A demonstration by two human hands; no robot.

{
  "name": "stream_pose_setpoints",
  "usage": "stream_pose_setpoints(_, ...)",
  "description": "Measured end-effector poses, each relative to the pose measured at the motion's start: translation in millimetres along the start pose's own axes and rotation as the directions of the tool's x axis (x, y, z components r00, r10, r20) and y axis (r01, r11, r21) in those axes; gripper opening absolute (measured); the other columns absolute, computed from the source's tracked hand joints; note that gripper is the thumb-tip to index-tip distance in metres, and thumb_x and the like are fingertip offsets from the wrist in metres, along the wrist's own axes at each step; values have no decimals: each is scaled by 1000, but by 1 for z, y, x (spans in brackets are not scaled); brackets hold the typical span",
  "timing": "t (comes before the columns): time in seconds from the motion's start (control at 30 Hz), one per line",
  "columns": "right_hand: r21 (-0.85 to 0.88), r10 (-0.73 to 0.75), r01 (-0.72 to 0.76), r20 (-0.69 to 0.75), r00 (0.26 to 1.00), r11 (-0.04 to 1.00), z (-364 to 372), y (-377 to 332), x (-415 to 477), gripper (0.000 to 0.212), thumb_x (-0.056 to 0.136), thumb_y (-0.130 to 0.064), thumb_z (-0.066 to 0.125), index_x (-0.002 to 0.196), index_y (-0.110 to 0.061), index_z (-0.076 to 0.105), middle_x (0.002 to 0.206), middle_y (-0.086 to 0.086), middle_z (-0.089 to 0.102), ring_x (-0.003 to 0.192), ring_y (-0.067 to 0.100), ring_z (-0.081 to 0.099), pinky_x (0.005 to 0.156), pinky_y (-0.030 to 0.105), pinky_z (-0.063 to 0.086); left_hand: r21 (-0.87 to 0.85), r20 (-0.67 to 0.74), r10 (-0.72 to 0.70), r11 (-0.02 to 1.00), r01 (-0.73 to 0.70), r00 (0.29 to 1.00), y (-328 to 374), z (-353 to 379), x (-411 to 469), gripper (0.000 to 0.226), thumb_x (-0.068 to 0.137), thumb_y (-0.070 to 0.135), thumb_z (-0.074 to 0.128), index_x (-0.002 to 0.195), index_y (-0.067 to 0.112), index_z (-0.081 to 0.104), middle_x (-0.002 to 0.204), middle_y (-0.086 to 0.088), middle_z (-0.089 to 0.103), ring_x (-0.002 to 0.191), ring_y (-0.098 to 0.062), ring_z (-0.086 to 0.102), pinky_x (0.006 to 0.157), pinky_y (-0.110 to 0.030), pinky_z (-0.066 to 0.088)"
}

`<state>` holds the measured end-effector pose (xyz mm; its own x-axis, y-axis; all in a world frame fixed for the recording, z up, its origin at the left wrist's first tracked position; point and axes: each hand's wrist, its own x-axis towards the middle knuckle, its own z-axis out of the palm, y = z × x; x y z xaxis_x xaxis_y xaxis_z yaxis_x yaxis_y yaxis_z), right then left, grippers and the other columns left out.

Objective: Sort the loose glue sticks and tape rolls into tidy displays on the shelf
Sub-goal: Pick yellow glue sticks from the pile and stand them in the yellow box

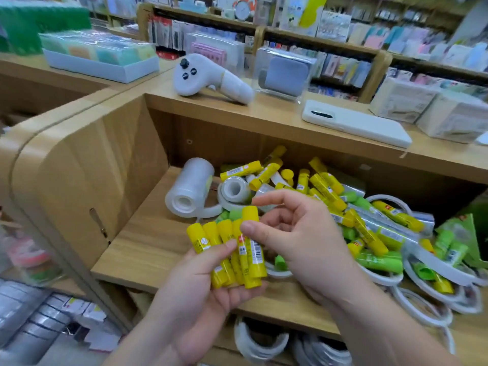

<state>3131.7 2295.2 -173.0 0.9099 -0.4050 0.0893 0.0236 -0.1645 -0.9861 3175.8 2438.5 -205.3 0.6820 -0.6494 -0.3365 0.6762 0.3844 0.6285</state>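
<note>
The left grip, a bare hand turned palm up over the front edge of the wooden shelf, is curled round a bundle of yellow glue sticks. About five of them stand side by side with caps up, and the thumb is pressed across their labels. The right grip comes in from the right. Its thumb tip lies against the tallest stick in the bundle, its forefinger is stretched out clear above the caps, and the other fingers are loosely curled behind. Whether they pinch that stick cannot be told. Behind and to the right of the hands, a loose heap of yellow glue sticks lies jumbled on the shelf, mixed with green glue sticks and wrapped packs. At the left of the heap lies a wrapped sleeve of clear tape rolls on its side, with a small tape roll just beside it. Thin white tape rolls lie flat and overlapping along the right front of the shelf, some under the green sticks. On the surface above the shelf rest a white handheld controller and, well to its right, a white phone lying face down. More white rolls sit on the shelf below.
</note>
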Motion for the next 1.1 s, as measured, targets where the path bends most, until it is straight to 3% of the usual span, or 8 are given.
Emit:
stream_pose_setpoints(0.1, -33, -32, 28, -122, 992, 999, -18, 7, -9, 29, 68, -22, 90, 91, -20, 71, 70, 17, 67, 65, 17, 60, 63, 36, 52, 16, 32, -60, 998, 60, 998, -10, 18, 7, 40, 80, 24, 63, 116, 9, 71, 104, -16, 76, 67, -26, 71, 58, -46, 61)
stream_pose_setpoints(0.23, -111, -105, 81, -228, 968, 991, -34, 9, -21, 21, 76, -24, 87, 93, -26, 74, 67, 7, 64, 61, 12, 55, 59, 35, 50, 151, 171, -78, 987, 52, 982, -25, 44, 15, 42, 89, 30, 56, 128, 17, 66, 123, -7, 72, 107, -31, 71, 80, -56, 58)
stream_pose_setpoints(0.3, -151, -134, 94, -286, 949, 984, -44, 9, -25, 13, 81, -22, 83, 92, -26, 77, 66, 6, 64, 59, 9, 53, 57, 32, 48, 175, 231, -108, 982, 68, 967, -31, 56, 16, 44, 87, 30, 58, 129, 18, 66, 125, -7, 71, 109, -31, 70, 90, -63, 51)
stream_pose_setpoints(0.43, -295, -203, 110, -306, 930, 949, -59, 14, -28, 13, 90, -25, 74, 101, -25, 80, 83, -13, 75, 80, -2, 67, 72, 15, 51, 149, 198, -121, 985, 92, 973, -41, 66, 26, 41, 77, 20, 68, 118, 16, 71, 113, -12, 75, 83, -26, 75, 64, -45, 60)
stream_pose_setpoints(0.6, -485, -194, 87, -174, 966, 870, -91, 15, -21, 20, 96, -28, 65, 112, -27, 77, 95, -16, 73, 90, -1, 67, 81, 20, 51, 117, 98, -135, 985, 124, 986, -43, 75, 37, 27, 68, 10, 70, 95, 8, 73, 82, -11, 73, 63, -18, 71, 49, -34, 58)
stream_pose_setpoints(0.73, -459, -167, 57, -205, 964, 887, -103, 13, -20, 10, 90, -19, 73, 97, -22, 80, 78, -9, 75, 72, 7, 69, 66, 25, 54, 108, 95, -108, 989, 98, 990, -43, 78, 38, 37, 69, 11, 71, 105, 5, 70, 83, -12, 73, 64, -19, 71, 48, -33, 58)
stream_pose_setpoints(0.87, -212, -88, 39, -228, 970, 977, -96, 16, -24, 5, 90, -10, 73, 89, -13, 77, 67, 4, 71, 56, 10, 65, 52, 24, 52, 143, 155, -82, 988, 60, 984, -44, 80, 36, 40, 75, 12, 67, 115, 7, 70, 102, -18, 76, 80, -30, 76, 53, -35, 59)
stream_pose_setpoints(1.1, -396, -227, 110, -261, 938, 911, -102, 20, -32, 7, 88, -13, 75, 88, -18, 79, 78, -7, 74, 77, 6, 68, 69, 19, 51, 122, 124, -78, 991, 63, 989, -52, 80, 34, 53, 70, 8, 70, 123, 2, 65, 105, -17, 75, 77, -25, 74, 53, -37, 58)
